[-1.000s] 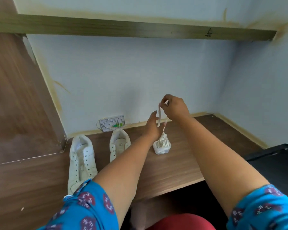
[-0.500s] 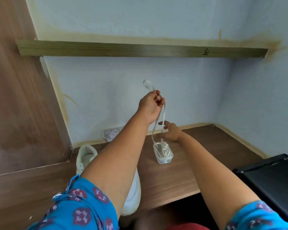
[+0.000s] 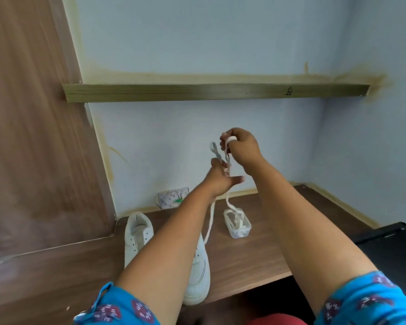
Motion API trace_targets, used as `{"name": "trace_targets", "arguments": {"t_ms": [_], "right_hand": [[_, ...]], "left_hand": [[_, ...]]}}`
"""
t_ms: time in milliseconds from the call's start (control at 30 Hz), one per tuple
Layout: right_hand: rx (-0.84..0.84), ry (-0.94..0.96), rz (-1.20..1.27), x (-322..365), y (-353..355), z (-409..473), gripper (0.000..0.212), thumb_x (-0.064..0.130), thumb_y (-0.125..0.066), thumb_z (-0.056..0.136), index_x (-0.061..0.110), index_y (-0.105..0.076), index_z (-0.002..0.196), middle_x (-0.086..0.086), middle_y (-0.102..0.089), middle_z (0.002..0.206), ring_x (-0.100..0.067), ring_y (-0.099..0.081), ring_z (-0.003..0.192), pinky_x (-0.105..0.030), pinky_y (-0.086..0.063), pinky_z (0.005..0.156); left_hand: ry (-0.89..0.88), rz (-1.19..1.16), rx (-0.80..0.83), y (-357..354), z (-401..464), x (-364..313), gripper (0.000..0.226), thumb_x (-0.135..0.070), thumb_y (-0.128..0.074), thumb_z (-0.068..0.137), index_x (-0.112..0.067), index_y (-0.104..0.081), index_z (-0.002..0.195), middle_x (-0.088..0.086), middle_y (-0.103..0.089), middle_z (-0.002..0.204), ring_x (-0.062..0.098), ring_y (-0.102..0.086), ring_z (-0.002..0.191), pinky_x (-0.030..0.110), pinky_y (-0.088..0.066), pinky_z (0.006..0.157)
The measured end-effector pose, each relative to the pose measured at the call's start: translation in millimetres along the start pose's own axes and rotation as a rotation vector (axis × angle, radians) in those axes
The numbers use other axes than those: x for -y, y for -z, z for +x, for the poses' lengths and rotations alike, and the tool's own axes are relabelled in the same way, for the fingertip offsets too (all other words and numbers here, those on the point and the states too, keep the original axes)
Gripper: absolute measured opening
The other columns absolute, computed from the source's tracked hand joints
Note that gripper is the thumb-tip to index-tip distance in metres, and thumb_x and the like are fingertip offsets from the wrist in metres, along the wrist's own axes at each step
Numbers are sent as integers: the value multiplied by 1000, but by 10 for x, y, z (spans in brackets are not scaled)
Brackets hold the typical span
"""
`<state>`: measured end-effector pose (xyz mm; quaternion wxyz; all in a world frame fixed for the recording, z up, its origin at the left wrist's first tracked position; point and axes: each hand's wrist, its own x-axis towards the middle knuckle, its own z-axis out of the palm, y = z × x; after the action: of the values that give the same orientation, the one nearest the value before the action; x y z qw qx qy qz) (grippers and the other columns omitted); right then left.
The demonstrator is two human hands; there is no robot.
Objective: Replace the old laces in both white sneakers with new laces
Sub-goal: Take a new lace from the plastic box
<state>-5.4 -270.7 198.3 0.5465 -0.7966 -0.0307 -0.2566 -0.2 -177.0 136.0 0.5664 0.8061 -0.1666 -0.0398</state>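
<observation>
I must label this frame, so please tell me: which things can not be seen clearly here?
- Right sneaker, head view: mostly behind the left forearm.
- Left hand grip on the lace: blurred.
- Container contents: too small.
- Wall socket: blurred, partly hidden by the arm.

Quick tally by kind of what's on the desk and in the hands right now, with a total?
White sneakers: 2
Clear plastic tub: 1
White lace: 1, held up by the left hand and right hand, trailing into the tub
Wall socket: 1
Total: 5
</observation>
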Motion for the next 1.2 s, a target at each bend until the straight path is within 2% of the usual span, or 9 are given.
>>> {"name": "trace_targets", "arguments": {"t_ms": [200, 300, 367, 533, 600, 700, 867, 1067, 1200], "right_hand": [[140, 238, -208, 335, 88, -303, 47, 4, -63, 80, 22, -53, 122, 1, -52, 117, -16, -50, 98, -24, -42, 76], [92, 64, -104, 52, 111, -491, 62, -1, -62, 77, 20, -43, 131, -1, -49, 122, -20, -47, 110, -28, -41, 86], [353, -75, -194, -195, -9, -699, 63, 14, -73, 78, 22, -42, 133, 1, -53, 123, -19, -49, 113, -30, -40, 89], [403, -190, -464, -758, -511, -1177, 10, 27, -56, 94, 18, -57, 99, -2, -65, 95, -22, -60, 92, -26, -40, 70], [389, -208, -413, -843, -584, -1252, 26, 27, -49, 99, 22, -56, 75, 4, -59, 78, -12, -55, 72, -21, -37, 57], [330, -262, -199, -771, -639, -1274, 36, 21, -43, 101, 20, -59, 69, 4, -58, 70, -11, -52, 64, -22, -39, 58], [291, -404, 225, -425, -797, -1194, 29, 21, -38, 104, 8, -56, 85, -8, -48, 63, -16, -44, 51, -24, -35, 49], [712, -291, -458, -223, -1278, -1452, 22, 14, -43, 98, 10, -65, 97, -9, -58, 84, -21, -55, 71, -29, -43, 59], [802, -447, -165, -250, -1570, -1711, 18, -1, -43, 92, 5, -54, 79, -10, -49, 74, -15, -39, 57, -25, -30, 53]], "left_hand": [[56, -795, -193, 135, 13, -435, 23, -22, -34, 103, -16, -55, 96, 7, -58, 85, 17, -55, 76, 26, -41, 62], [50, -1044, -254, 424, -86, -479, 29, -5, -39, 99, -14, -49, 72, 5, -44, 64, 15, -41, 53, 26, -30, 52], [33, -1179, -238, 593, -193, -545, 31, -2, -40, 98, -14, -46, 70, 4, -41, 60, 13, -36, 50, 24, -27, 50], [-105, -1346, -161, 1016, -529, -863, 33, -4, -33, 99, -17, -39, 69, 3, -40, 60, 13, -36, 52, 21, -29, 54], [-196, -1408, -160, 1205, -683, -996, 34, -2, -33, 98, -16, -40, 68, 2, -42, 54, 12, -39, 46, 20, -28, 53], [-267, -1192, -379, 1499, -847, -983, 26, -8, -40, 101, -16, -45, 76, 4, -49, 58, 15, -45, 48, 26, -35, 54], [-78, 173, -755, 2027, -1303, -291, 31, -21, -43, 100, -3, -37, 124, 19, -52, 127, 34, -55, 112, 34, -40, 83], [539, 510, -621, 2347, -1880, 818, 81, -14, -54, 92, -4, 1, 150, 23, -37, 148, 38, -43, 132, 37, -39, 102], [736, 715, -414, 2345, -1983, 1047, 93, -11, -62, 86, -3, 3, 152, 20, -47, 142, 34, -54, 123, 36, -46, 98]]}}
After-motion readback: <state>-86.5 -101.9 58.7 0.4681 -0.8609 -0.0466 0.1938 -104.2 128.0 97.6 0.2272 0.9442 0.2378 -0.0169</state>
